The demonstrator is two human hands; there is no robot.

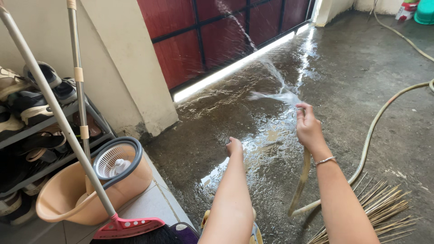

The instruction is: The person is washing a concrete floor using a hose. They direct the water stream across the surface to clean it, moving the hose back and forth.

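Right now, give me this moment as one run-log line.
right hand: grips hose, spraying water | left hand: closed, nothing seen in it | concrete floor: wet by gate | mop bucket: left

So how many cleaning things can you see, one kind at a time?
Hose, held in the right hand: 1
Mop bucket: 1
Mop handles: 2
Stick broom: 1
Total: 5

My right hand (308, 126) is up and forward, fingers curled tight in a grip, thumb pressed over the top, forearm rising straight from the lower edge. My left hand (234, 146) reaches out lower, loosely closed, knuckles forward, holding nothing, arm nearly straight.
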